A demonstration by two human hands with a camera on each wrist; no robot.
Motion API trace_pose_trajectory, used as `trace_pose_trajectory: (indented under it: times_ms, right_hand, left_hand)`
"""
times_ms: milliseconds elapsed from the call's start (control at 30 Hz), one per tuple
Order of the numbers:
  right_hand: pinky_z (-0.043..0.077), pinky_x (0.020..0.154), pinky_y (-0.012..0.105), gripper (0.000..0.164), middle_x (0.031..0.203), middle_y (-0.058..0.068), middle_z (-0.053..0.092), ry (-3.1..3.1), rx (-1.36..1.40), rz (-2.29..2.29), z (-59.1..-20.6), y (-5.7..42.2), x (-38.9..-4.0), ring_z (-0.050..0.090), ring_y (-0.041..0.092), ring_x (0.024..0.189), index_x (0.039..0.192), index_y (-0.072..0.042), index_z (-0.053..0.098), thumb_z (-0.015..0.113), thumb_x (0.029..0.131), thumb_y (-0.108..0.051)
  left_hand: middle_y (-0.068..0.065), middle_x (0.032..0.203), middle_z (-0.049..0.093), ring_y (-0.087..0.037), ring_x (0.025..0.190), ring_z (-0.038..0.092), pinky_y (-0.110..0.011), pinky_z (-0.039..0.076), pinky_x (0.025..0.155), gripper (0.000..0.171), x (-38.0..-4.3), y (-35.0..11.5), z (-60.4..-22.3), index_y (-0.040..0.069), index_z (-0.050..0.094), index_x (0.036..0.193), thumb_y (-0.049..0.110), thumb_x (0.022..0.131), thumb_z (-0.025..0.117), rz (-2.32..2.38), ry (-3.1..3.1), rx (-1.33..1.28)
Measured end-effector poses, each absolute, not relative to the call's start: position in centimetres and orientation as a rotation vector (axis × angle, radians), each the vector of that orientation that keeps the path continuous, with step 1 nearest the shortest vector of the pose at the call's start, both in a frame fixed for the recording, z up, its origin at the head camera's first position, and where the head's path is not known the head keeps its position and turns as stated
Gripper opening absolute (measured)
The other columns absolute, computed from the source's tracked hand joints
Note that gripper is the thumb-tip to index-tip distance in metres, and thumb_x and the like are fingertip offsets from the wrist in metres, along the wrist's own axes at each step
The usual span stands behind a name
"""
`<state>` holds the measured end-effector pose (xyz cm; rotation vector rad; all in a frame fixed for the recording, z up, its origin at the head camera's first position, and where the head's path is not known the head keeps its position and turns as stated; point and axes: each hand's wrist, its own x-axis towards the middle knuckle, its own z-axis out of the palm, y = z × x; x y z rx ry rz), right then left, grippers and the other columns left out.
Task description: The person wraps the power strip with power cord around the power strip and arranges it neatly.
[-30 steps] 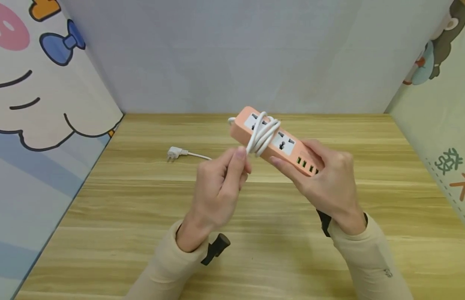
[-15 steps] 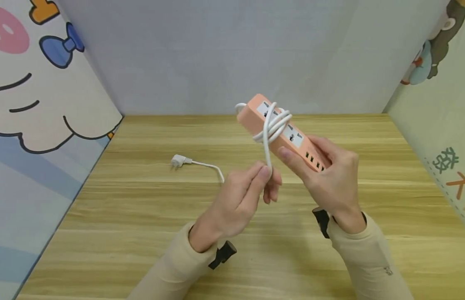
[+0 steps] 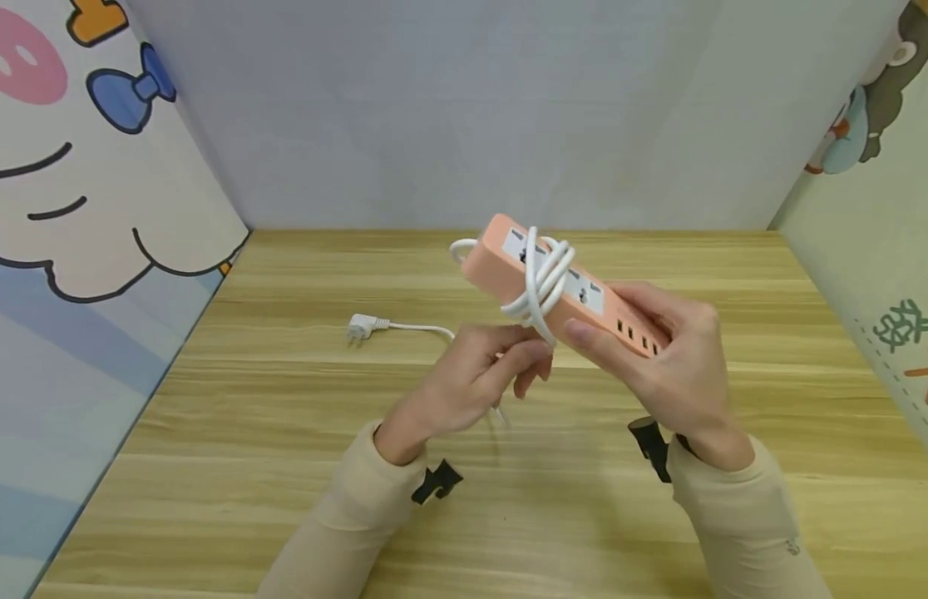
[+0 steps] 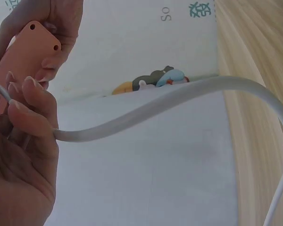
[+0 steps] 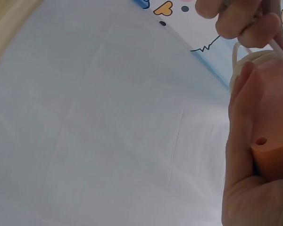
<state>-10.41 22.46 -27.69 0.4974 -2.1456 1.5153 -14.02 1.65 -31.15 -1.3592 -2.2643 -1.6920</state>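
Observation:
My right hand grips the near right end of a peach-coloured power strip, which is raised and tilted in front of me. Several turns of white cord wrap around its far half, partly covering the sockets. Just below the wraps, my left hand pinches the cord between thumb and fingers. From that hand the loose cord curves away in the left wrist view. The white plug is at the cord's free end, to the left of my left hand. In the right wrist view, the fingers lie along the strip's side.
A wood-grain table spreads beneath both hands. Behind it stands a plain pale wall panel. Printed cartoon panels border the left and right sides. Black camera mounts are strapped at both wrists.
My left hand has moved right and drawn the cord down across the strip's near side. The strip rose, then lowered again. The plug has shifted slightly to the right.

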Motion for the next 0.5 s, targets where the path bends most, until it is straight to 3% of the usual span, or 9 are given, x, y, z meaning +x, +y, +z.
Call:
trace_pose_trajectory:
  times_ms: [233,433,500]
  right_hand:
    - [0.046,0.051,0.022,0.032,0.087,-0.006,0.074,-2.271,0.572,1.523,-27.5,23.1,-10.3,0.059,0.011,0.060,0.107,-0.006,0.077,0.085,0.076,-0.002]
    - [0.045,0.050,0.024,0.030,0.084,-0.002,0.073,-2.322,0.662,1.551,-27.5,23.1,-10.1,0.057,0.012,0.059,0.106,-0.011,0.077,0.084,0.077,-0.002]
    - [0.045,0.051,0.025,0.031,0.084,-0.001,0.073,-2.342,0.677,1.565,-27.4,23.2,-10.0,0.057,0.013,0.060,0.106,-0.012,0.077,0.084,0.078,-0.002]
  left_hand:
    - [-0.013,0.084,0.062,-0.013,0.059,0.052,-0.027,0.051,0.053,0.013,-14.9,0.6,-31.5,-0.001,0.060,0.109,-0.002,0.103,0.050,-1.749,-2.302,-1.375]
    - [-0.020,0.111,0.062,-0.014,0.073,0.060,-0.031,0.058,0.061,0.033,-15.2,0.1,-31.8,-0.005,0.049,0.130,-0.007,0.097,0.056,-1.769,-2.328,-1.346]
    - [-0.022,0.117,0.061,-0.018,0.084,0.063,-0.032,0.059,0.069,0.041,-15.4,0.0,-31.9,-0.006,0.046,0.134,-0.009,0.095,0.057,-1.755,-2.321,-1.344]
